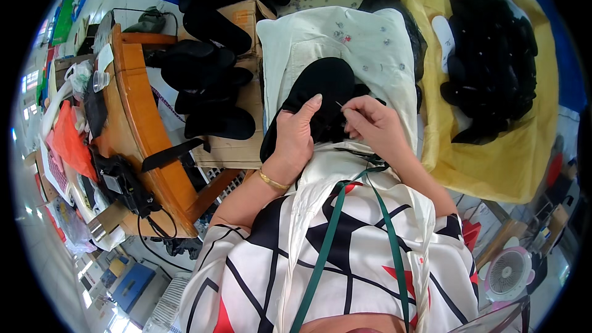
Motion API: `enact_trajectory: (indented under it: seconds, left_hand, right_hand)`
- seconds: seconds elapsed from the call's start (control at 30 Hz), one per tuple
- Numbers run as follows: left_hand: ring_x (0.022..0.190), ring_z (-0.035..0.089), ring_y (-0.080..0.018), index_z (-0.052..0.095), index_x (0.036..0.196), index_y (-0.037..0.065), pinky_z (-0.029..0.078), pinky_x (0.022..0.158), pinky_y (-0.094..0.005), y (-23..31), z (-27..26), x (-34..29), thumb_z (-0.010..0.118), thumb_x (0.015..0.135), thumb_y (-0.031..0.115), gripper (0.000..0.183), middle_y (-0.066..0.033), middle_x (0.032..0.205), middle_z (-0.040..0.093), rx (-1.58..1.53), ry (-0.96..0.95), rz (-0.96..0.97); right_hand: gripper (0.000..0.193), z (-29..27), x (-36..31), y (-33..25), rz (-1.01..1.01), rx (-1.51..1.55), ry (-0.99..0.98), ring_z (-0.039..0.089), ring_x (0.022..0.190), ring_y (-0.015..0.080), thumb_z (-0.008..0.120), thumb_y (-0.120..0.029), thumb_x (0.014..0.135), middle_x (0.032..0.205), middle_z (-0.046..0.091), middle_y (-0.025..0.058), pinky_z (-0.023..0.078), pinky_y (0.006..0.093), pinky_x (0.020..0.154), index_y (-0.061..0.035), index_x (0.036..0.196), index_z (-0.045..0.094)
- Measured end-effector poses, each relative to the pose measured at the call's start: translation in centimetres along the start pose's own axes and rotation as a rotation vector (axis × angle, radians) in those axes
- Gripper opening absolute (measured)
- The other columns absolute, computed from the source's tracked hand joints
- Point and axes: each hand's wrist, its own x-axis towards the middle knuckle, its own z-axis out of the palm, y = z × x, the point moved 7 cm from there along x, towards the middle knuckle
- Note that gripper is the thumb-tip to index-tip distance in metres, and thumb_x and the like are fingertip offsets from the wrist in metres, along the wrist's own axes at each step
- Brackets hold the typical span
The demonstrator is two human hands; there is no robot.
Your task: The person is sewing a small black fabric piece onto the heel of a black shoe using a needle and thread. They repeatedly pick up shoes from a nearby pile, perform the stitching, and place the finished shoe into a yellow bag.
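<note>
My left hand [295, 132] is closed around the side of a black slipper [325, 80], thumb lying on top of it. The slipper's rounded end points away from me over a white cloth with small flower prints [370, 37]. Beside the slipper's right edge, my right hand [374, 124] pinches a thin needle [340, 105] between thumb and forefinger. Any thread on the needle is too fine to make out. More black material lies under both hands, and its shape is partly hidden.
Several black slippers [219, 123] are stacked on a cardboard box [250, 68] to the left. Further left stands a wooden table [145, 129] with cluttered items. At right, a yellow bag [493, 176] holds many black sole-shaped pieces [487, 68]. A fan [509, 273] stands at lower right.
</note>
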Motion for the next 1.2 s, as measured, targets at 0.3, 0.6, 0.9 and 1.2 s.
enact_trajectory:
  seconds: [0.3,0.6,0.9,1.2]
  left_hand:
    - [0.100,0.067,-0.0172,0.066,0.121,0.001,0.053,0.091,-0.0312,-0.2,-0.7,0.1,0.070,0.091,0.008,0.031,-0.0079,0.113,0.071,0.010,0.014,-0.024]
    - [0.099,0.068,-0.0182,0.065,0.120,0.000,0.055,0.090,-0.0324,-0.2,-0.6,0.3,0.070,0.091,0.007,0.031,-0.0082,0.112,0.070,0.003,0.011,0.024]
    - [0.101,0.066,-0.0167,0.065,0.121,-0.001,0.052,0.092,-0.0310,-0.4,-0.7,0.0,0.069,0.091,0.005,0.031,-0.0079,0.114,0.070,0.062,0.019,0.067]
    - [0.100,0.066,-0.0161,0.066,0.118,-0.001,0.052,0.090,-0.0302,-0.5,-0.6,-0.2,0.068,0.092,0.006,0.028,-0.0077,0.112,0.070,0.098,0.010,0.048]
  right_hand:
    - [0.013,1.1,1.6,-1.9,-0.161,-0.346,-0.014,0.044,0.058,0.0059,0.063,-0.007,0.094,0.063,0.052,0.0000,0.037,0.0245,0.053,-0.0012,0.105,0.066]
    - [0.013,1.1,1.9,-2.1,-0.186,-0.375,-0.025,0.043,0.058,0.0065,0.063,-0.007,0.091,0.065,0.054,0.0014,0.037,0.0255,0.054,-0.0001,0.102,0.067]
    - [0.012,0.9,2.7,-1.5,0.012,-0.298,-0.124,0.046,0.060,0.0052,0.061,-0.007,0.091,0.068,0.055,-0.0005,0.039,0.0250,0.054,0.0011,0.098,0.066]
    - [0.010,1.2,2.8,-0.7,-0.043,-0.312,-0.123,0.046,0.061,0.0065,0.061,-0.011,0.094,0.071,0.056,-0.0001,0.040,0.0255,0.056,-0.0017,0.098,0.061]
